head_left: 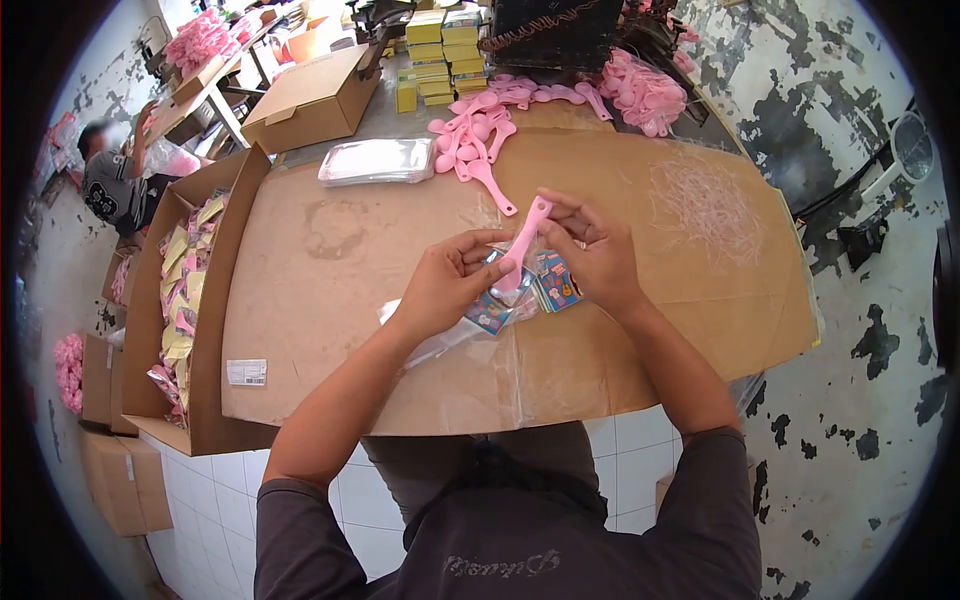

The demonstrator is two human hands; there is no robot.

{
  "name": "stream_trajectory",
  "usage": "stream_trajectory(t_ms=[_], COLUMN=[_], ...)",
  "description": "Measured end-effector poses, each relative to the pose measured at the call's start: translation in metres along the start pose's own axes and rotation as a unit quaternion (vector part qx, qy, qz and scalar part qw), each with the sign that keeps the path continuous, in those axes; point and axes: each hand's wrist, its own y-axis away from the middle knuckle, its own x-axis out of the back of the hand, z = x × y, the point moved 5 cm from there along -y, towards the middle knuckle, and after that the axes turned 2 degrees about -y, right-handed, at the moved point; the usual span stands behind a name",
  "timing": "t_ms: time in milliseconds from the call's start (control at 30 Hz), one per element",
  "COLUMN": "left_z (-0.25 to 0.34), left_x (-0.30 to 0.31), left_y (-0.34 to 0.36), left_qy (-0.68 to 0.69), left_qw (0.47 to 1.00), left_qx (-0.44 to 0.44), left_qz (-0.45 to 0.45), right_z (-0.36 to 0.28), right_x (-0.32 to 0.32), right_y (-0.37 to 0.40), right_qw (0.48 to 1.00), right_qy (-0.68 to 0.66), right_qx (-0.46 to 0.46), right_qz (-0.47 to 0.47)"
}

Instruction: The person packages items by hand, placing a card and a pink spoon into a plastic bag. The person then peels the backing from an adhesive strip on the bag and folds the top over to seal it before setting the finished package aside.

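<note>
Near the middle of the desk point(330, 340), towards its near edge, the left hand point(445, 285) pinches a clear bag point(440, 345) and the right hand point(595, 260) grips one pink scoop point(527, 240), its head in the bag over printed cards point(558, 282). Bare cardboard lies open on both sides. At the far edge lie one stack of bags point(375, 160) and a pink heap point(480, 135), too tangled to count. One open box point(190, 290) abuts the left edge.
</note>
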Motion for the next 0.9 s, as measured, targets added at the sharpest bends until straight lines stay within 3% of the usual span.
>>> stream_trajectory(t_ms=[100, 200, 300, 400, 500, 600, 700, 800, 900], left_z=[0.003, 0.010, 0.015, 0.015, 0.018, 0.027, 0.036, 0.049, 0.058], left_x=[0.003, 0.008, 0.007, 0.000, -0.001, -0.002, -0.004, -0.014, -0.021], left_y=[-0.001, 0.001, 0.005, 0.007, 0.010, 0.010, 0.013, 0.027, 0.032], left_qy=[0.022, 0.052, 0.054, 0.055, 0.081, 0.056, -0.022, -0.104, -0.140], left_qw=[1.000, 0.998, 0.996, 0.993, 0.988, 0.993, 0.987, 0.973, 0.961], left_qx=[0.005, 0.024, 0.031, 0.026, 0.020, -0.056, -0.141, -0.197, -0.229], left_qz=[0.001, -0.025, -0.060, -0.099, -0.127, -0.084, -0.071, -0.062, -0.060], right_z=[0.003, -0.006, -0.024, -0.057, -0.081, -0.123, -0.149, -0.146, -0.141], right_x=[0.001, -0.004, -0.003, -0.016, -0.020, -0.015, -0.024, -0.022, -0.022], right_y=[0.002, -0.001, -0.016, -0.016, -0.019, -0.026, -0.021, -0.023, -0.022], right_qw=[0.985, 0.985, 0.993, 0.977, 0.942, 0.936, 0.849, 0.843, 0.904], right_qy=[0.140, 0.097, -0.091, 0.119, 0.177, 0.214, 0.413, 0.464, 0.371], right_qx=[0.003, 0.005, -0.044, 0.089, 0.096, 0.184, 0.229, 0.197, 0.136], right_qz=[-0.099, -0.145, -0.055, -0.154, -0.270, -0.209, -0.238, -0.187, -0.164])
